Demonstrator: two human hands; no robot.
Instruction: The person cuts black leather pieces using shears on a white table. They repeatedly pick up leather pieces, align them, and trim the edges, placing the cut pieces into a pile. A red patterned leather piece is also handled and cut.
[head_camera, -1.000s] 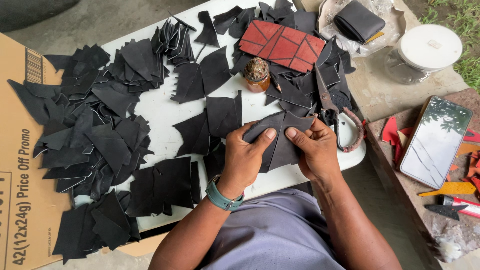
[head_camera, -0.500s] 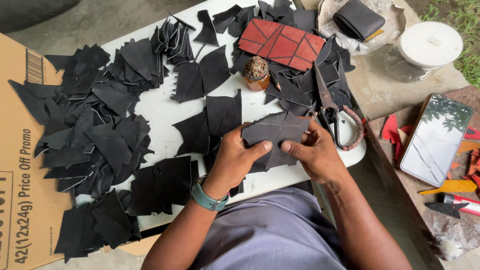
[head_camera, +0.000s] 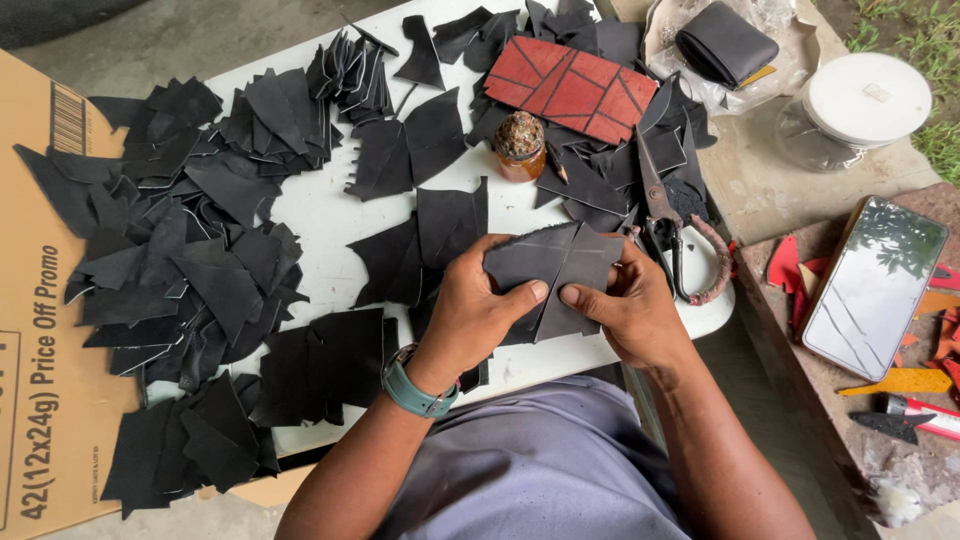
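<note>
Pressing a pieced black leather panel flat between my hands

My left hand (head_camera: 470, 310) and right hand (head_camera: 628, 308) are both gripping the panel (head_camera: 552, 270) just above the white worktop (head_camera: 320, 215), thumbs meeting along its seams; I'm judging even pressure keeps them aligned.

Compared with a second ago, both hands have drawn together on the pieced black leather panel (head_camera: 556, 268). The left hand (head_camera: 470, 315), earlier spread flat over the panel's left part, now pinches its left edge, thumb on top. The right hand (head_camera: 632, 312) has shifted from pressing its right side to gripping that edge, and the two thumb tips now nearly meet on the lifted, more exposed panel.
</note>
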